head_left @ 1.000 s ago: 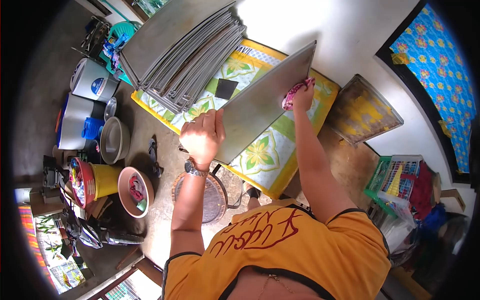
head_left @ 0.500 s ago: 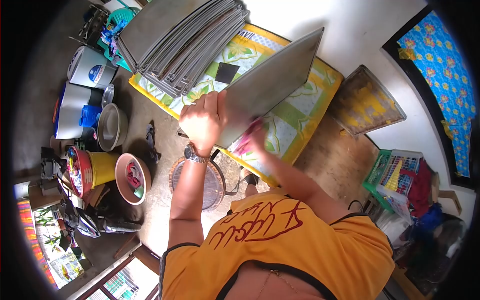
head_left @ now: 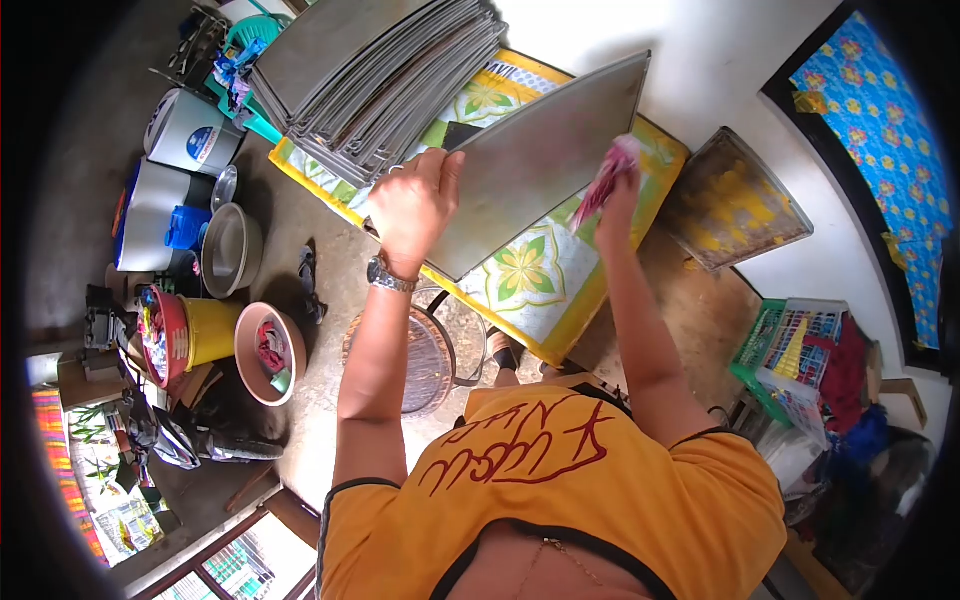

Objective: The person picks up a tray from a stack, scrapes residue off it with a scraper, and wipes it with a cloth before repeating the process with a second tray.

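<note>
My left hand [head_left: 410, 212], with a metal watch on its wrist, is closed on the near left corner of a flat grey metal baking tray [head_left: 550, 140]. The tray stands tilted on its edge over a table with a yellow, green and white floral cloth [head_left: 525, 270]. A crumpled pink rag [head_left: 612, 178] is bunched in my right hand [head_left: 617, 210], near the tray's far right end. Left of the tray, a tall stack of similar metal trays [head_left: 390, 80] leans on the table. Part of a dark square patch [head_left: 460, 135] shows behind the held tray.
Another tray with yellow patches [head_left: 735, 200] leans against the wall at right. A round stool [head_left: 400, 360] stands by my legs. Basins, including a pink one [head_left: 270, 355] with cloths, and a yellow bucket [head_left: 208, 332] sit at left. Crates [head_left: 765, 345] stand at right.
My right hand has swept the pink rag from the tray's near end to its far right end. My left hand keeps its hold on the corner, and the tray has tilted slightly.
</note>
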The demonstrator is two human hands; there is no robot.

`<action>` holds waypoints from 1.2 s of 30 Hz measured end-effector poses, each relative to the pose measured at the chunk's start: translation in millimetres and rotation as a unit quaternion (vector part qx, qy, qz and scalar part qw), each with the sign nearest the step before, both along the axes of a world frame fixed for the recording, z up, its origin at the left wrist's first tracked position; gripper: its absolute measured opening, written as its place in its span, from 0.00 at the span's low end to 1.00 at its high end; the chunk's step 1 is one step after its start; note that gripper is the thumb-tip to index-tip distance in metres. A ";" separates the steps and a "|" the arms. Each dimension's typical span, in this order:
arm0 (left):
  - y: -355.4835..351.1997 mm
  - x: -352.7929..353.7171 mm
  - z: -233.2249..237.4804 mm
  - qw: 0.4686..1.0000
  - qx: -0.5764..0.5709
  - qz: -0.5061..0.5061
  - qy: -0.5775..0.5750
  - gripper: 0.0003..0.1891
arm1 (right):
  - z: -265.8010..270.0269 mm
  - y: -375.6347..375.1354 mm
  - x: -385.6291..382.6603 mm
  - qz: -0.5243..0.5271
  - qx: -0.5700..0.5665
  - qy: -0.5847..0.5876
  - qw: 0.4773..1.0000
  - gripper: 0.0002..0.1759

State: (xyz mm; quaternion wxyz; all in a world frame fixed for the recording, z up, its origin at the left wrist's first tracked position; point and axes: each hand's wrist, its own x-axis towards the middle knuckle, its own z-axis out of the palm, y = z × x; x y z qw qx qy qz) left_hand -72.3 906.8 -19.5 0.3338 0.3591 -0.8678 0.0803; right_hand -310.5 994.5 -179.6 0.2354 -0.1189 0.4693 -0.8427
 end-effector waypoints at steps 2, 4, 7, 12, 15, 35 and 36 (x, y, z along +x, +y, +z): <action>-1.0 -1.1 -1.2 1.000 -0.009 0.000 0.001 0.13 | -19.3 -28.6 -48.3 -0.055 0.110 0.096 0.988 0.16; -0.1 -1.1 -1.1 1.000 -0.016 -0.010 0.008 0.13 | -72.9 -61.8 -67.0 -0.098 0.176 0.243 0.949 0.18; -2.4 -0.1 -3.3 1.000 -0.018 0.005 0.011 0.12 | -70.5 -70.0 33.5 -0.220 0.181 0.361 0.888 0.18; -7.5 -0.7 -5.0 0.999 0.001 0.045 -0.008 0.11 | -91.1 2.3 254.5 0.174 -0.008 0.238 0.955 0.05; -6.7 -0.3 -4.8 0.999 -0.021 0.026 0.000 0.11 | -70.7 28.2 255.1 0.354 0.086 0.477 0.800 0.05; 14.5 -2.5 4.8 0.999 -0.047 0.005 -0.009 0.09 | 66.2 -100.6 -40.5 -0.245 0.254 0.255 0.900 0.27; 14.8 -2.1 4.5 0.999 -0.049 0.010 -0.012 0.09 | 76.7 -99.0 -46.2 -0.262 0.208 0.247 0.910 0.25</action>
